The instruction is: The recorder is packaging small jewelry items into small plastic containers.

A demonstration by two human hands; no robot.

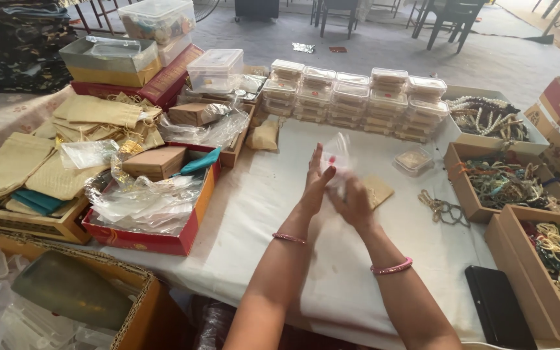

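My left hand (pixel 315 182) and my right hand (pixel 352 202) meet over the white-covered table (pixel 260 220), both gripping a small clear plastic pouch (pixel 336 153) that stands up between the fingers. Something small and reddish shows faintly inside it. Each wrist wears a pink bangle. A tan card or pouch (pixel 377 190) lies on the cloth just right of my right hand. A small clear lidded box (pixel 413 160) sits beyond it, and a bundle of beaded bracelets (pixel 444 209) lies to the right.
Stacks of clear plastic boxes (pixel 354 97) line the table's far side. Cardboard boxes of bead jewellery (pixel 507 185) stand at right, with a black case (pixel 499 306) near the front edge. At left are a red box of plastic bags (pixel 147 210) and burlap pouches (pixel 46 168).
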